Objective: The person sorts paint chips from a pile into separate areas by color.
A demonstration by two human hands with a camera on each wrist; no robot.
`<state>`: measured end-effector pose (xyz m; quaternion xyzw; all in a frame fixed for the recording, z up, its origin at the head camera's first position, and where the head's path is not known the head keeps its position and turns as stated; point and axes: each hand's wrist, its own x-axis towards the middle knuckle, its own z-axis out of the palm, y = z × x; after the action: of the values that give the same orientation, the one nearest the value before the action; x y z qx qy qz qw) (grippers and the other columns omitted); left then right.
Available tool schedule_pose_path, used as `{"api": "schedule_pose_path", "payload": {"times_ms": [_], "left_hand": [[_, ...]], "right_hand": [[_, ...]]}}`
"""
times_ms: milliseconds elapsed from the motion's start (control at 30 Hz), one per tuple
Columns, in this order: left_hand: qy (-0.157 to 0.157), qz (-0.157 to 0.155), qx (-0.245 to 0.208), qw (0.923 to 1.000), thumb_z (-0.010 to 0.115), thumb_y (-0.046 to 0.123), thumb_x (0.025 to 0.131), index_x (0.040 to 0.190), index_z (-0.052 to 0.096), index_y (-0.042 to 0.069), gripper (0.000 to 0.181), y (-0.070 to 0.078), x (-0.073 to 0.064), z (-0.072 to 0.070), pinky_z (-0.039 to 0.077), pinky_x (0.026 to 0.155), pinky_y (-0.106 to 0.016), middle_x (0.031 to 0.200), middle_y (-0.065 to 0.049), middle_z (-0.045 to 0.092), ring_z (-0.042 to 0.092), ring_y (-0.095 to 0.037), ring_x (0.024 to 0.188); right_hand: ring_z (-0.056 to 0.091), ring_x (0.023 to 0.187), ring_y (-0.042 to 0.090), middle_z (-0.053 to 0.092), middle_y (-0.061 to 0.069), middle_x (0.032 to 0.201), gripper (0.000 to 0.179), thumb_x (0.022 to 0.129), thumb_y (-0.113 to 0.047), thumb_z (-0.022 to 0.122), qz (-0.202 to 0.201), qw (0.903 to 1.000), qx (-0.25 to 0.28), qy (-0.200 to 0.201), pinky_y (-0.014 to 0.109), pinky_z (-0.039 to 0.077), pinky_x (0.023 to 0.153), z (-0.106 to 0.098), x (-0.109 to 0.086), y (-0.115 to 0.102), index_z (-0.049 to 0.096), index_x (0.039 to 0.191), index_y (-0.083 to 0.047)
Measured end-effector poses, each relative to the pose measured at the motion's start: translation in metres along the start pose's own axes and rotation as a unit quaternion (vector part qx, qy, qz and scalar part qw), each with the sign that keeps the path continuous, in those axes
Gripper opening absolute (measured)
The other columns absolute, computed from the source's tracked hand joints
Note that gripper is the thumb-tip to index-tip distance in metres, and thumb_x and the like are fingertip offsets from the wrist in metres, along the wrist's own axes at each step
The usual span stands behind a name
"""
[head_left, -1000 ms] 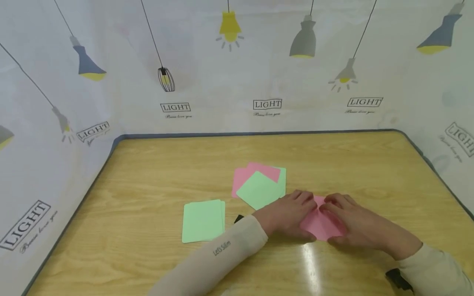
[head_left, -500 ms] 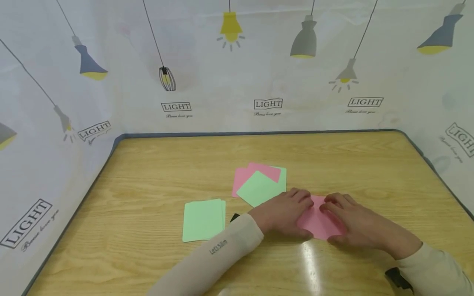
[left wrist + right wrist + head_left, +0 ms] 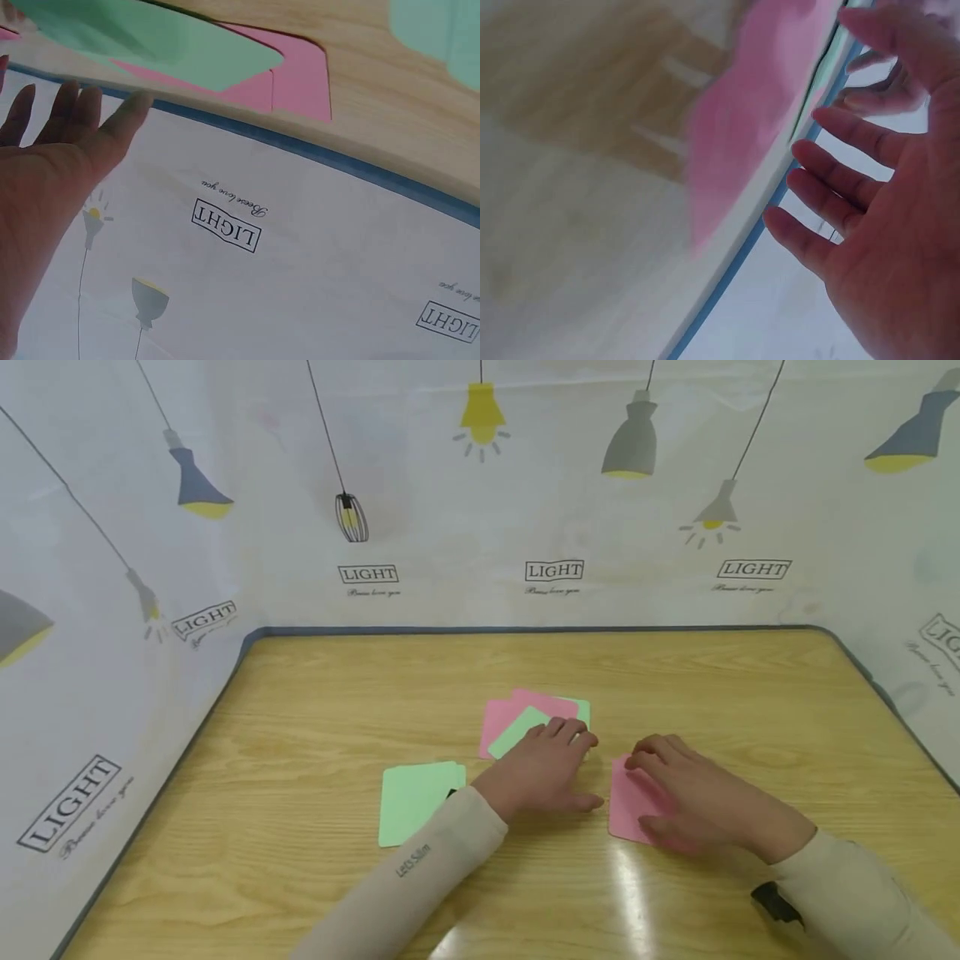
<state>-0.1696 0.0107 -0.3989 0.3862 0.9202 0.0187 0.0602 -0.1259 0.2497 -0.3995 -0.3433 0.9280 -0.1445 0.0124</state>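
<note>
My left hand (image 3: 543, 768) reaches over the mixed pile with its fingers spread and nothing held. That pile has a green card (image 3: 513, 732) on top, partly covered by the hand, and pink cards (image 3: 497, 720) beneath. In the left wrist view, the loose fingers point toward the pile's green card (image 3: 187, 56). My right hand (image 3: 701, 797) hovers over the pink cards (image 3: 626, 810) at the right, thumb and fingers apart. The right wrist view shows its fingers relaxed and slightly bent, beside the blurred pink cards (image 3: 742, 112).
A squared stack of green cards (image 3: 408, 802) lies on the left, partly behind my left sleeve (image 3: 420, 868). The wooden table (image 3: 360, 693) ends at a dark blue edge (image 3: 525, 630) below a lamp-printed curtain (image 3: 420, 485).
My left hand has left the pink cards and moved left and forward over the mixed pile. My right hand has shifted slightly left, staying above the pink cards.
</note>
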Motion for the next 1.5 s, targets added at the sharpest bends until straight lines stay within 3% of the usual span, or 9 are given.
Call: {"api": "schedule_pose_path", "payload": {"times_ms": [100, 267, 467, 667, 967, 1167, 1367, 1500], "left_hand": [[0.02, -0.036, 0.008, 0.9991, 0.058, 0.062, 0.088, 0.141, 0.045, 0.015, 0.072, -0.006, -0.003, -0.002, 0.037, 0.102, -0.04, 0.137, -0.001, 0.042, 0.037, -0.02, 0.127], [0.053, -0.091, 0.019, 0.9942, 0.058, 0.059, 0.088, 0.132, 0.048, 0.012, 0.065, -0.018, -0.011, 0.0, 0.044, 0.085, -0.041, 0.123, -0.005, 0.048, 0.044, -0.022, 0.113], [0.042, -0.134, 0.047, 0.989, 0.058, 0.067, 0.084, 0.131, 0.048, 0.007, 0.078, -0.026, -0.019, 0.004, 0.045, 0.081, -0.042, 0.116, -0.01, 0.047, 0.045, -0.026, 0.109], [0.027, -0.161, 0.05, 0.9853, 0.058, 0.075, 0.078, 0.133, 0.048, 0.005, 0.09, -0.026, -0.021, 0.007, 0.045, 0.086, -0.046, 0.117, -0.013, 0.048, 0.045, -0.028, 0.112], [0.017, -0.16, 0.055, 0.9854, 0.057, 0.076, 0.078, 0.137, 0.046, 0.005, 0.093, -0.028, -0.023, 0.008, 0.044, 0.09, -0.044, 0.116, -0.012, 0.047, 0.045, -0.027, 0.11], [0.015, -0.158, 0.052, 0.9859, 0.059, 0.071, 0.08, 0.138, 0.044, 0.006, 0.089, -0.03, -0.021, 0.007, 0.044, 0.089, -0.042, 0.115, -0.012, 0.047, 0.045, -0.027, 0.109], [0.019, -0.157, 0.038, 0.9867, 0.063, 0.069, 0.08, 0.136, 0.044, 0.006, 0.086, -0.033, -0.02, 0.007, 0.044, 0.088, -0.041, 0.115, -0.012, 0.047, 0.044, -0.027, 0.108], [0.023, -0.144, 0.029, 0.9889, 0.065, 0.065, 0.08, 0.139, 0.044, 0.005, 0.087, -0.033, -0.021, 0.007, 0.044, 0.087, -0.04, 0.114, -0.012, 0.047, 0.044, -0.027, 0.107]], "right_hand": [[0.046, 0.118, 0.027, 0.048, 0.009, 0.126, 0.058, 0.078, -0.026, 0.081, -0.031, 0.9994, -0.013, 0.008, 0.046, 0.046, 0.093, 0.001, 0.019, -0.003, 0.057, 0.125, -0.003], [0.045, 0.121, 0.031, 0.048, 0.013, 0.129, 0.06, 0.077, -0.019, 0.081, -0.034, 0.9992, -0.019, -0.013, 0.045, 0.046, 0.094, 0.0, 0.054, -0.012, 0.055, 0.127, 0.0], [0.039, 0.129, 0.035, 0.042, 0.017, 0.142, 0.064, 0.078, -0.018, 0.078, -0.005, 0.9977, -0.004, -0.067, 0.046, 0.045, 0.095, 0.0, 0.09, -0.016, 0.051, 0.134, -0.001], [0.035, 0.135, 0.037, 0.038, 0.015, 0.149, 0.064, 0.08, -0.016, 0.075, -0.009, 0.9947, 0.007, -0.102, 0.049, 0.039, 0.102, 0.005, 0.113, -0.021, 0.05, 0.137, -0.003], [0.026, 0.139, 0.041, 0.03, 0.016, 0.154, 0.077, 0.076, -0.015, 0.075, 0.01, 0.9884, 0.033, -0.148, 0.053, 0.035, 0.104, 0.007, 0.131, -0.025, 0.042, 0.145, -0.003], [0.029, 0.136, 0.041, 0.035, 0.016, 0.15, 0.08, 0.074, -0.015, 0.078, 0.018, 0.9882, 0.048, -0.144, 0.053, 0.038, 0.102, 0.004, 0.134, -0.022, 0.041, 0.145, -0.003], [0.035, 0.13, 0.036, 0.039, 0.013, 0.143, 0.071, 0.075, -0.019, 0.081, 0.008, 0.9894, 0.059, -0.132, 0.05, 0.041, 0.099, 0.006, 0.135, -0.017, 0.049, 0.137, -0.006], [0.029, 0.136, 0.036, 0.033, 0.012, 0.15, 0.076, 0.076, -0.018, 0.08, 0.016, 0.9869, 0.073, -0.143, 0.051, 0.038, 0.102, 0.007, 0.136, -0.016, 0.045, 0.142, -0.006]]}}
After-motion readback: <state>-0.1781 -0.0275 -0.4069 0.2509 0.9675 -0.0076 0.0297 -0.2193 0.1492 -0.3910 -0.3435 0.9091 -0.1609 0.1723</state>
